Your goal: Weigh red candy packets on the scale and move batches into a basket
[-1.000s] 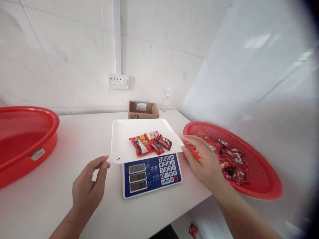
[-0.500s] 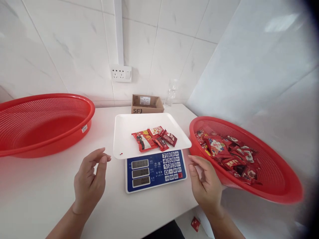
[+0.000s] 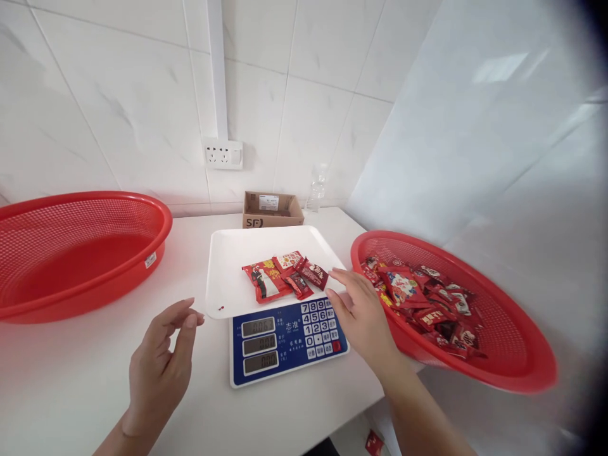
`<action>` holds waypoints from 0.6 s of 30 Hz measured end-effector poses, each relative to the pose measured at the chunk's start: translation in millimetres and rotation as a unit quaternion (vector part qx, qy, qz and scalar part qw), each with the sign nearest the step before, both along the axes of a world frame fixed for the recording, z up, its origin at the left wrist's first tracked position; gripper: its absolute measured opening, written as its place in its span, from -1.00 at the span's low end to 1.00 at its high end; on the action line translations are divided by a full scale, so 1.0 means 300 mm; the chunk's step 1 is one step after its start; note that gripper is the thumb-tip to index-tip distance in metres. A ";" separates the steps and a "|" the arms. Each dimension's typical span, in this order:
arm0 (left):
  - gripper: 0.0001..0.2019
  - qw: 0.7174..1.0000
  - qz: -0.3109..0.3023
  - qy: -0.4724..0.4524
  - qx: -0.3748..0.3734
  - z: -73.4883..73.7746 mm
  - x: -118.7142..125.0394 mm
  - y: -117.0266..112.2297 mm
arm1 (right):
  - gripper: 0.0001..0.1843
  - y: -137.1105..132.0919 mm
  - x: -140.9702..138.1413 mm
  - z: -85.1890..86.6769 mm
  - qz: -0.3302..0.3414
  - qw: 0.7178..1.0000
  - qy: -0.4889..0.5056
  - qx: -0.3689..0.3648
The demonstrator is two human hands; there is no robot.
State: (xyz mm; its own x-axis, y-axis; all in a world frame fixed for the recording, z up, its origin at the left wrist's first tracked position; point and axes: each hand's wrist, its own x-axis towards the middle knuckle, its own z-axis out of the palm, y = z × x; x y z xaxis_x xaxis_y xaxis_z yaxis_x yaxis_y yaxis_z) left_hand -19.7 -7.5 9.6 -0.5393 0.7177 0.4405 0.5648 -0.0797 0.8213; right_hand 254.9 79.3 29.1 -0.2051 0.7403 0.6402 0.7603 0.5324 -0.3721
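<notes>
Several red snack packets (image 3: 268, 278) lie grouped on the white tray (image 3: 228, 253) of a digital scale. Its blue panel (image 3: 289, 342) has lit number displays at left and a keypad at right. My right hand (image 3: 358, 313) reaches over the tray's right front corner, thumb and fingers apart, close to the dark red packet (image 3: 314, 273); contact cannot be made out. Left of the scale, my left hand (image 3: 164, 351) hovers over the table with fingers loosely bent and nothing seen between them.
On the right a red mesh basket (image 3: 517, 342) holds many red packets. Another red basket (image 3: 85, 297) stands at left. Behind the scale are a cardboard box (image 3: 273, 221) and a clear plastic bottle (image 3: 316, 190). One red packet (image 3: 374, 443) is below the table edge.
My right hand has moved left and forward from beside the scale to the packets on the tray. My left hand keeps about the same pose. The view has shifted slightly.
</notes>
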 end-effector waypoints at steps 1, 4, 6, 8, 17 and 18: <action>-0.66 1.000 0.002 -0.005 -0.004 0.002 0.001 0.000 | -0.71 0.026 -0.010 0.014 0.004 1.000 -0.013 -0.012; -0.65 1.000 0.002 -0.009 -0.012 0.000 -0.004 0.002 | -0.66 0.085 -0.041 0.042 0.005 0.997 -0.048 -0.056; -0.64 1.000 0.001 0.004 -0.013 -0.004 -0.013 0.002 | -0.63 0.106 -0.060 0.050 0.003 0.993 -0.072 -0.088; -0.64 1.000 0.003 0.018 -0.018 -0.006 -0.019 0.002 | -0.58 0.113 -0.076 0.052 -0.004 0.990 -0.085 -0.110; -0.65 0.999 0.013 0.009 -0.029 0.008 -0.005 0.000 | -0.71 0.082 -0.036 0.092 -0.008 0.997 0.062 -0.050; -0.65 0.999 0.011 0.015 -0.026 0.006 -0.009 0.001 | -0.72 0.078 -0.005 0.105 -0.031 0.997 0.064 -0.024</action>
